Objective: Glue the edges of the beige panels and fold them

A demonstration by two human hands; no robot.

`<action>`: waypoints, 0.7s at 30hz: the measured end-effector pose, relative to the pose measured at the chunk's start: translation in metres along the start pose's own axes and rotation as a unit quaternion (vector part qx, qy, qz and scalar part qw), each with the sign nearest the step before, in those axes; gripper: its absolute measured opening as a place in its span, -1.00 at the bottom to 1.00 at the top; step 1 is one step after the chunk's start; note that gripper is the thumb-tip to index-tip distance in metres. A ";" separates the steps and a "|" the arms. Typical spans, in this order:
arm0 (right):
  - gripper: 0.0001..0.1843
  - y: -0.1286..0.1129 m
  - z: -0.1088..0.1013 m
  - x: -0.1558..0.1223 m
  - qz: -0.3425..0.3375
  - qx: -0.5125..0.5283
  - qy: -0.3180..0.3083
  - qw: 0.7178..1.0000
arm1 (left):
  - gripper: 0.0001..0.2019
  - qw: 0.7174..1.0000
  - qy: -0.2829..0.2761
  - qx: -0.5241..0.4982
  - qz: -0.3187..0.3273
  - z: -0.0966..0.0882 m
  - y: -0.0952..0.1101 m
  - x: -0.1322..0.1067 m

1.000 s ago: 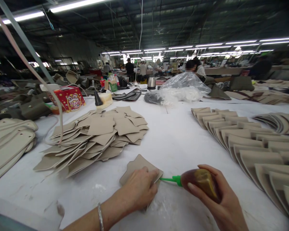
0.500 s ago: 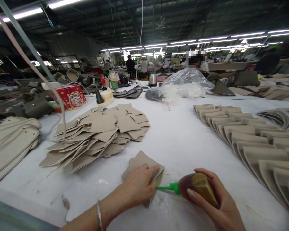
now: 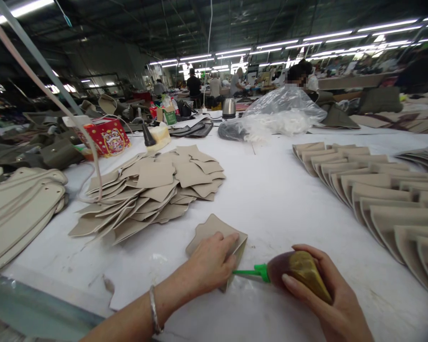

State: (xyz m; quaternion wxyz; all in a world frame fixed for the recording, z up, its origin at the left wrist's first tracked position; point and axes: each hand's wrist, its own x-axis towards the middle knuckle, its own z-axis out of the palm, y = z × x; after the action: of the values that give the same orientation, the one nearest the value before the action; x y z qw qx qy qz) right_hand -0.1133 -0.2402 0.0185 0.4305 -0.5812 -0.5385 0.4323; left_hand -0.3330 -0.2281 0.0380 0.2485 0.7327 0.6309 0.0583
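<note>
My left hand (image 3: 209,263) presses down on a beige cut leather piece (image 3: 212,230) lying on the white table (image 3: 271,190), fingers curled over its near edge. My right hand (image 3: 328,297) is wrapped around a brown squeeze bottle (image 3: 297,270) with a green nozzle (image 3: 248,272). The nozzle tip points left and meets the right edge of the beige piece, just under my left fingers.
A loose heap of beige pieces (image 3: 157,190) lies to the left. Overlapping rows of beige pieces (image 3: 371,190) fill the right side. Long beige strips (image 3: 17,213) sit far left. A red box (image 3: 107,135), a plastic bag (image 3: 281,116) and a kettle (image 3: 228,108) stand behind; people work farther back.
The nozzle tip has slid down along the piece's right edge toward me. My left hand has stayed on the piece. The camera has tilted down slightly.
</note>
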 end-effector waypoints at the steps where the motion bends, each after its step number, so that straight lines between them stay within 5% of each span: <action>1: -0.42 0.000 0.000 -0.001 0.004 0.001 0.000 1.000 | -0.53 1.000 -0.001 -0.002 -0.002 0.000 0.000 0.000; 5: -0.43 0.002 -0.002 -0.002 0.001 0.020 -0.030 0.999 | -0.53 1.000 -0.001 -0.004 -0.005 0.002 -0.002 0.000; 11: -0.42 0.002 -0.005 0.000 -0.017 -0.007 0.016 1.000 | -0.54 1.000 0.001 0.000 -0.003 0.004 -0.002 0.001; 17: -0.44 0.015 -0.012 0.003 -0.033 -0.009 -0.048 0.998 | -0.52 1.000 0.001 -0.001 -0.013 0.002 0.001 0.001; 21: -0.42 0.015 -0.013 0.004 -0.047 -0.024 -0.034 0.998 | -0.52 1.000 0.004 -0.010 -0.013 0.002 0.001 0.000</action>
State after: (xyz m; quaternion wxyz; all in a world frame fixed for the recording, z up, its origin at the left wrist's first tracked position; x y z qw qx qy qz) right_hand -0.0968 -0.2379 0.0077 0.4173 -0.5505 -0.5898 0.4183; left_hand -0.3316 -0.2288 0.0366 0.2538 0.7218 0.6406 0.0647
